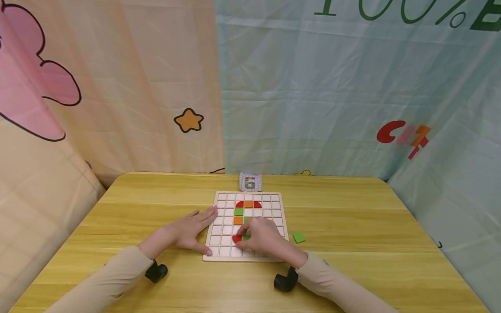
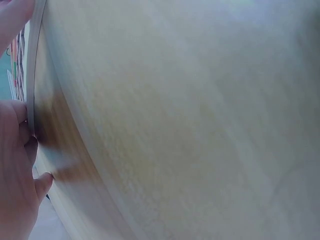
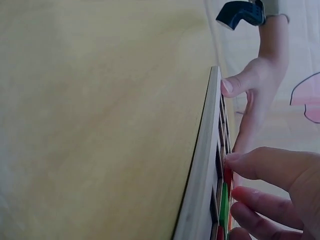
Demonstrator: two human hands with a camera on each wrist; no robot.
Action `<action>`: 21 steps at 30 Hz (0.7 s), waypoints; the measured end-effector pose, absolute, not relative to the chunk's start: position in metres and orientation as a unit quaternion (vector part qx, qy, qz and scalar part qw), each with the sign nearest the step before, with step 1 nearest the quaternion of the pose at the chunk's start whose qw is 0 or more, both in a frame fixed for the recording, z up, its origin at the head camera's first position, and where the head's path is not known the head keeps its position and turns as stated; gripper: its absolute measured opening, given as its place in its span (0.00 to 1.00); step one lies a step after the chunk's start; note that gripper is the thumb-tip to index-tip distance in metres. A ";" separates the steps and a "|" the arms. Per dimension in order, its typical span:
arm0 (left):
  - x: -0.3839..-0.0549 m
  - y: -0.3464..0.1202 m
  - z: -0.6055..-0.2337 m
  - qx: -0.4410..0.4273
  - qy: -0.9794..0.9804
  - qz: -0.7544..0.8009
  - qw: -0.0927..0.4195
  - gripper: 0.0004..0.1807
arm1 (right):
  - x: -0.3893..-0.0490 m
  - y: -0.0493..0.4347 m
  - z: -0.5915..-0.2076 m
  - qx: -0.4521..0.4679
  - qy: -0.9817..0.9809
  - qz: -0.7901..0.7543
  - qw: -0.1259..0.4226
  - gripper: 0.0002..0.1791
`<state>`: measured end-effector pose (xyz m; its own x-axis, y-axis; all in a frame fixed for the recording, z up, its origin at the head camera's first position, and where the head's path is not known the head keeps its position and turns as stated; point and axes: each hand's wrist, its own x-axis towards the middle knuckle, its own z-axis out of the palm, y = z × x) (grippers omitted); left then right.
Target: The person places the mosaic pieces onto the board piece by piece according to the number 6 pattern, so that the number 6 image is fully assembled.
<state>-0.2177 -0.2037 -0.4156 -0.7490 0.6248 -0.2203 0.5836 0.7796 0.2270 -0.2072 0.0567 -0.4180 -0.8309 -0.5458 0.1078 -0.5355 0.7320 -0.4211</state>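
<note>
A pale wooden grid board (image 1: 219, 251) lies on the table, with red, orange and green tiles in some of its squares. My left hand (image 1: 192, 228) rests at its left edge, fingers spread and thumb on the lower left corner. Over the board's lower middle, my right hand (image 1: 263, 234) has thumb and forefinger on either side of a red rounded tile (image 1: 236, 239), pinching it at its square. Next to that tile sits a green tile (image 1: 245, 238), partly covered by the hand. Higher up, an orange tile (image 1: 248, 204) lies between two red rounded ones.
Just right of the board, a loose green square tile (image 1: 298, 237) lies on the wooden table (image 1: 352, 243). A small card with a coloured grid pattern (image 1: 250, 182) stands behind the board. Printed curtains (image 1: 297, 95) hang around the table.
</note>
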 end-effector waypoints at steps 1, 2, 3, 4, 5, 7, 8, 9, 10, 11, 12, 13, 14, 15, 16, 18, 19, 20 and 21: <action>-0.218 -0.204 -0.416 0.324 0.932 0.073 0.144 0.62 | -0.207 0.057 -0.418 -0.291 0.930 -0.223 0.010 0.12; -0.218 -0.204 -0.416 0.323 0.932 0.073 0.144 0.62 | -0.207 0.057 -0.418 -0.291 0.930 -0.223 0.009 0.12; -0.217 -0.204 -0.415 0.323 0.933 0.074 0.144 0.62 | -0.207 0.057 -0.418 -0.292 0.930 -0.223 0.008 0.12; -0.217 -0.204 -0.415 0.323 0.933 0.074 0.144 0.63 | -0.207 0.057 -0.418 -0.292 0.930 -0.224 0.007 0.12; -0.217 -0.203 -0.415 0.323 0.933 0.074 0.143 0.63 | -0.206 0.057 -0.418 -0.291 0.930 -0.225 0.007 0.11; -0.217 -0.203 -0.414 0.324 0.932 0.075 0.141 0.63 | -0.206 0.056 -0.418 -0.289 0.930 -0.228 0.007 0.11; -0.216 -0.203 -0.414 0.324 0.932 0.074 0.140 0.63 | -0.206 0.056 -0.418 -0.287 0.930 -0.228 0.008 0.11; -0.216 -0.203 -0.414 0.325 0.932 0.074 0.140 0.63 | -0.205 0.056 -0.418 -0.285 0.931 -0.229 0.009 0.10; -0.216 -0.203 -0.413 0.326 0.932 0.074 0.139 0.63 | -0.205 0.055 -0.418 -0.282 0.931 -0.230 0.011 0.10; -0.216 -0.203 -0.413 0.326 0.932 0.074 0.139 0.63 | -0.205 0.055 -0.417 -0.280 0.932 -0.231 0.012 0.10; -0.216 -0.203 -0.413 0.326 0.932 0.073 0.139 0.63 | -0.205 0.055 -0.417 -0.279 0.932 -0.231 0.013 0.10; -0.216 -0.203 -0.413 0.326 0.932 0.073 0.140 0.62 | -0.205 0.055 -0.417 -0.277 0.932 -0.233 0.014 0.10; -0.216 -0.203 -0.412 0.326 0.932 0.072 0.141 0.62 | -0.206 0.055 -0.417 -0.275 0.932 -0.234 0.017 0.10; -0.216 -0.203 -0.412 0.327 0.932 0.072 0.141 0.62 | -0.206 0.055 -0.417 -0.273 0.932 -0.236 0.018 0.10; -0.216 -0.203 -0.412 0.329 0.931 0.072 0.140 0.62 | -0.206 0.055 -0.417 -0.272 0.932 -0.238 0.019 0.10; -0.216 -0.203 -0.411 0.330 0.931 0.071 0.139 0.62 | -0.206 0.056 -0.418 -0.272 0.932 -0.239 0.022 0.10; -0.216 -0.203 -0.411 0.331 0.931 0.071 0.138 0.62 | -0.206 0.056 -0.418 -0.272 0.931 -0.240 0.023 0.10; -0.216 -0.204 -0.411 0.333 0.930 0.072 0.137 0.62 | -0.207 0.056 -0.418 -0.273 0.931 -0.241 0.023 0.10; -0.216 -0.204 -0.411 0.333 0.930 0.072 0.136 0.62 | -0.207 0.056 -0.418 -0.274 0.931 -0.240 0.023 0.11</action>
<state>-0.2158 -0.2037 -0.4114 -0.7405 0.6397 -0.2058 0.6005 0.7674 0.2246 -0.2067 0.0559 -0.4177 -0.8485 -0.5218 0.0885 -0.4994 0.7341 -0.4601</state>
